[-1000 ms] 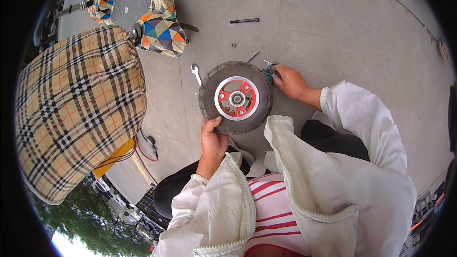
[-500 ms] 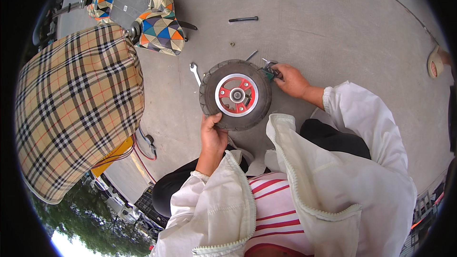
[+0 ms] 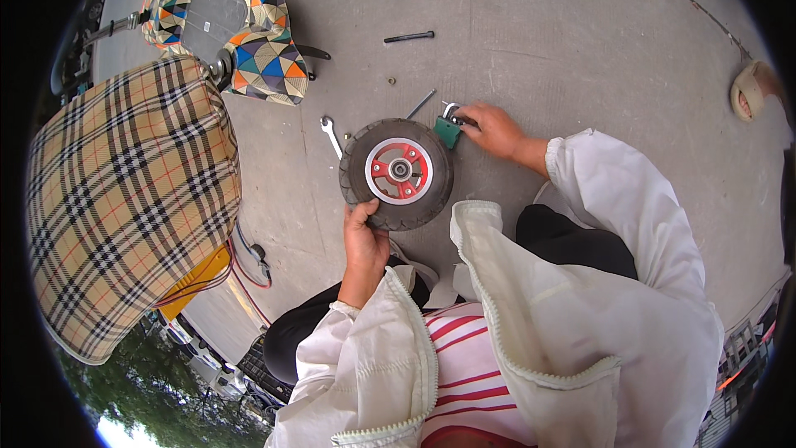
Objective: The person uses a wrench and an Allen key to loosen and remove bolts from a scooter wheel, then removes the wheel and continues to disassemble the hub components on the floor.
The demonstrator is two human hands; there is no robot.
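Note:
A small wheel (image 3: pixel 400 169) with a black tyre and a red-and-silver rim faces up at the centre. My left hand (image 3: pixel 365 250) is closed on its near edge, thumb over the tyre. At the tyre's far right side, my right hand (image 3: pixel 496 131) grips a small green and silver metal part (image 3: pixel 448 131), whose exact kind I cannot make out. Just left of the wheel lies an open-end wrench (image 3: pixel 332 137), partly behind the tyre. A thin metal rod (image 3: pixel 421 104) rests on the ground beyond it.
Farther out on the concrete ground lie a long dark bolt (image 3: pixel 409 36) and a small nut (image 3: pixel 391 80). A scooter with a plaid seat (image 3: pixel 133 199) and a patterned cover (image 3: pixel 265 58) fills the left. Cables (image 3: pixel 240 278) hang below the seat.
The wheel looks slightly smaller, apparently lower. My right hand has turned the green part, so more of its green side shows. The whole view has shifted a little.

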